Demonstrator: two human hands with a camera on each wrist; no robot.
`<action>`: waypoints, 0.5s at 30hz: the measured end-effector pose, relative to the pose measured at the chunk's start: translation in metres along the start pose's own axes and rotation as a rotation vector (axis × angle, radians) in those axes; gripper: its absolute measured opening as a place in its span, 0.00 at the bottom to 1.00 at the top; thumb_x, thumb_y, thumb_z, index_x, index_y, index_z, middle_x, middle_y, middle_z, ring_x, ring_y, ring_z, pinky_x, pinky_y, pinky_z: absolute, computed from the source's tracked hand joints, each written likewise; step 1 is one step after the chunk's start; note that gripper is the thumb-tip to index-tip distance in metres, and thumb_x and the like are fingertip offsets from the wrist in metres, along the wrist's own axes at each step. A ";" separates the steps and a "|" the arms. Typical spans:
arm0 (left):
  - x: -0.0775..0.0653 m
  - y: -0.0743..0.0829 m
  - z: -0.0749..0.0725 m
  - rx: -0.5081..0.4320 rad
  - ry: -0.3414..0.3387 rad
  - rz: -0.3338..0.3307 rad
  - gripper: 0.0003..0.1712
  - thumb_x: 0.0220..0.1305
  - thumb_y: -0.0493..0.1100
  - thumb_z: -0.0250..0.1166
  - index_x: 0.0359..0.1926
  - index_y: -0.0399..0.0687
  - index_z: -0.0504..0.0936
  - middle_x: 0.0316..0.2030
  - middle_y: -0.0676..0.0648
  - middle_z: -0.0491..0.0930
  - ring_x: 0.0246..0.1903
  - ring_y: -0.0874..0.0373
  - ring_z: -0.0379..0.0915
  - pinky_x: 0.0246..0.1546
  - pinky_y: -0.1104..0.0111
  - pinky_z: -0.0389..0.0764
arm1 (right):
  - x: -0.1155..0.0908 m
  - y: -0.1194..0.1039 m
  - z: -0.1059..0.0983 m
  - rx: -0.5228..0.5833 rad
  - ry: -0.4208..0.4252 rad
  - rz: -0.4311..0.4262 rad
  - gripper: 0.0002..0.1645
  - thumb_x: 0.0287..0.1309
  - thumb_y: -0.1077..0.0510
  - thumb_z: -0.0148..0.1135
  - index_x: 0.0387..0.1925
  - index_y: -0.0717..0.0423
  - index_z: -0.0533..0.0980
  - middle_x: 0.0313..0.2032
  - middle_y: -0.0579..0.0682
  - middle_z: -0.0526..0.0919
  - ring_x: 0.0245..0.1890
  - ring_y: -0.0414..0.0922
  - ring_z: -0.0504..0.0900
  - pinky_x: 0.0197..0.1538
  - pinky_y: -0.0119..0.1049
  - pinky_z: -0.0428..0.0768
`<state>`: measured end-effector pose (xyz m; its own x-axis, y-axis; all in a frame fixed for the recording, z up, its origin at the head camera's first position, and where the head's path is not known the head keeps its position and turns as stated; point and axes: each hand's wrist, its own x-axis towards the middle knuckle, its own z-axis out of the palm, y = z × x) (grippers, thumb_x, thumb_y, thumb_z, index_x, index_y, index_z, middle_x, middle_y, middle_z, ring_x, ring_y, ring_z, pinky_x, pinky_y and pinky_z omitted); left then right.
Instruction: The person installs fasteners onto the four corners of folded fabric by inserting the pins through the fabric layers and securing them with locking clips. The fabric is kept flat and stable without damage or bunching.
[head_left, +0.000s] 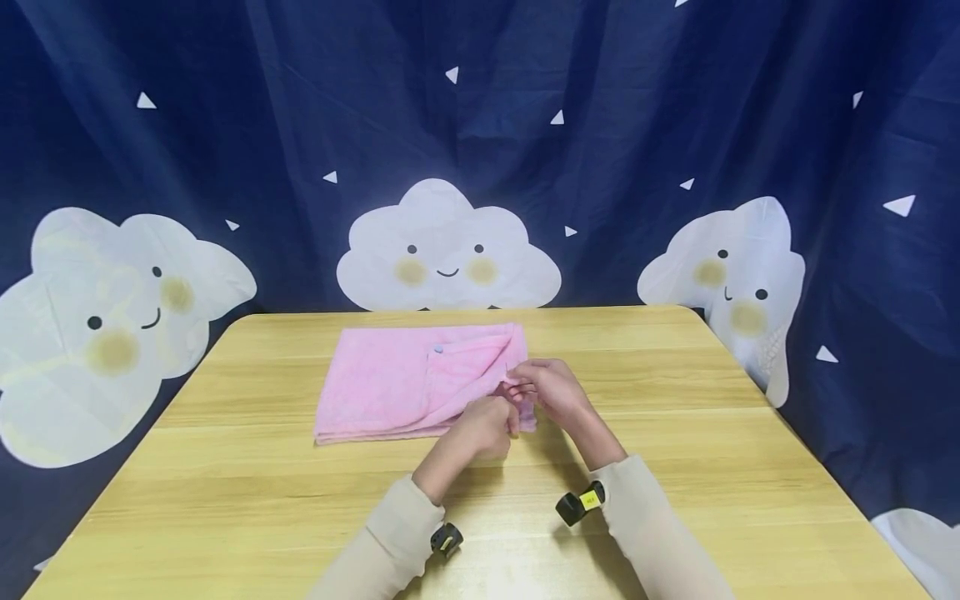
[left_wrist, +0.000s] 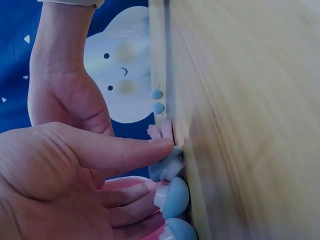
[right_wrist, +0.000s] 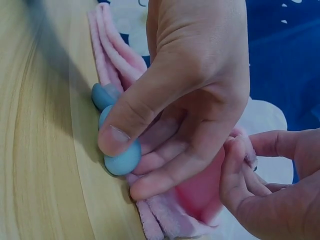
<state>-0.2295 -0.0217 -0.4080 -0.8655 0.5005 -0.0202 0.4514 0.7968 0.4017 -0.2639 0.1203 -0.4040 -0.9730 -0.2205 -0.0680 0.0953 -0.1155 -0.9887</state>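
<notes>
A pink plush cloth (head_left: 375, 379) lies folded on the table, its near right side lifted into a loose fold. My right hand (head_left: 553, 390) pinches the lifted edge between thumb and fingers; the right wrist view shows the pinched cloth (right_wrist: 247, 150). Below and to the left, my left hand (head_left: 483, 427) reaches under the raised fold. Its thumb and fingers close on a blue mushroom-shaped fastener (right_wrist: 123, 159) with a domed cap. Similar fasteners (left_wrist: 176, 197) with white bases sit right beside those fingers. One small blue fastener (head_left: 438, 349) sits on top of the cloth.
Two more blue caps (left_wrist: 157, 101) show beyond the cloth's edge in the left wrist view. The wooden table (head_left: 247, 508) extends around the cloth. Behind it hangs a dark blue curtain (head_left: 285, 100) with smiling clouds. Both sleeves bear black wrist devices (head_left: 573, 507).
</notes>
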 end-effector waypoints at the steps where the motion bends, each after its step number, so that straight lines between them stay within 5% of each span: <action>1: 0.000 0.000 0.000 -0.011 0.002 -0.001 0.18 0.34 0.24 0.65 0.27 0.48 0.85 0.21 0.59 0.76 0.31 0.59 0.74 0.40 0.64 0.76 | 0.000 0.000 0.000 -0.002 -0.001 0.002 0.11 0.59 0.71 0.55 0.39 0.80 0.74 0.25 0.54 0.83 0.25 0.42 0.80 0.32 0.29 0.81; 9: 0.002 -0.004 0.002 -0.049 0.041 0.042 0.16 0.36 0.24 0.63 0.23 0.48 0.85 0.21 0.59 0.78 0.27 0.59 0.75 0.32 0.67 0.79 | 0.000 0.000 0.000 -0.012 -0.009 -0.002 0.13 0.60 0.68 0.56 0.41 0.80 0.74 0.27 0.54 0.84 0.26 0.42 0.81 0.33 0.29 0.81; 15: 0.003 0.001 -0.002 -0.088 0.039 0.061 0.13 0.42 0.25 0.65 0.26 0.46 0.87 0.25 0.55 0.83 0.31 0.58 0.76 0.36 0.67 0.79 | 0.000 -0.001 0.000 -0.005 0.004 -0.002 0.16 0.59 0.69 0.56 0.43 0.82 0.72 0.28 0.55 0.84 0.28 0.43 0.81 0.35 0.30 0.81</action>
<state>-0.2320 -0.0205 -0.4056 -0.8457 0.5320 0.0416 0.4840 0.7319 0.4797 -0.2641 0.1206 -0.4035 -0.9741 -0.2161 -0.0669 0.0926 -0.1114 -0.9894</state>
